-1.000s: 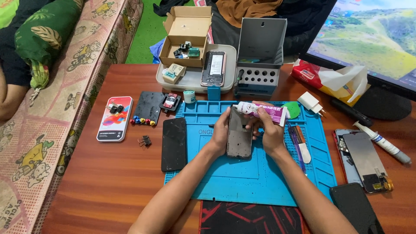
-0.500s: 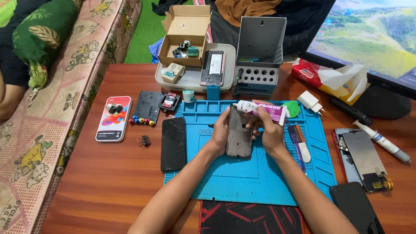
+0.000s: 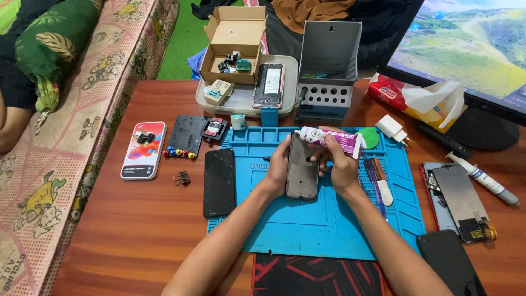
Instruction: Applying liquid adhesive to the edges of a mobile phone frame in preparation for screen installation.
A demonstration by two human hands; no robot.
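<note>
A: Head camera entry. What is sitting at centre?

B: A dark phone panel (image 3: 302, 174) is standing over the blue work mat (image 3: 323, 230), long axis running 12 to 6 o'clock. Both hands are gripping it: the left hand (image 3: 278, 167) is wrapping the 9 o'clock edge, the right hand (image 3: 341, 171) is closing on the 3 o'clock edge. Whether the panel's lower end is touching the mat, I cannot tell.

A: Anything else in the right hand?

B: A white and purple glue tube (image 3: 329, 138) is lying across its fingers at 12 o'clock of the panel, nozzle pointing toward 9 o'clock.

A: Surroundings?

B: At 9 o'clock, a black phone (image 3: 219, 182) is lying half off the mat edge. Beyond it, a small binder clip (image 3: 182, 177) and a colourful phone box (image 3: 143, 149) are resting on the wooden table (image 3: 131, 230). At 3 o'clock, thin pry tools (image 3: 379, 183) are lying on the mat. At 12 o'clock, a grey tool holder (image 3: 327, 96) and an open cardboard box (image 3: 234, 44) are standing.
</note>
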